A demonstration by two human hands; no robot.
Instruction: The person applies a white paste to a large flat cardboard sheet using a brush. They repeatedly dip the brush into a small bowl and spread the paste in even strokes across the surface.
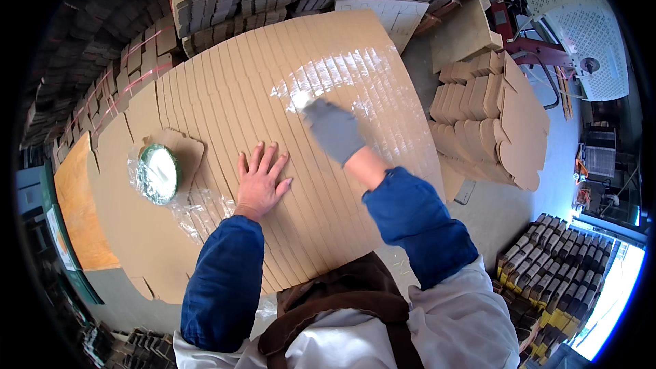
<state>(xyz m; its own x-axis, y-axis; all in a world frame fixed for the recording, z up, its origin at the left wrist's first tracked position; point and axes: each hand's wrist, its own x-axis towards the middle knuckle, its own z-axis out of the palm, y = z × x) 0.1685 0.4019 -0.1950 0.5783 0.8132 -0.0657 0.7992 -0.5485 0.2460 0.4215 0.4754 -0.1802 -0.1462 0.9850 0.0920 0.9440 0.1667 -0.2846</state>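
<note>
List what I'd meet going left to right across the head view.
Orange-brown board, round green container, bare left hand, grey-gloved right hand, stack of cut cardboard.

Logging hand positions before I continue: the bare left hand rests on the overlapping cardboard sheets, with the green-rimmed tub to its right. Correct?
Not quite: the head view shows the green-rimmed tub to its left. The bare left hand does rest on the overlapping cardboard sheets.

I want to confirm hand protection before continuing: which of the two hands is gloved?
The right hand: it wears a grey glove. The left hand is bare, lying on the overlapping cardboard sheets with its fingers spread.
</note>
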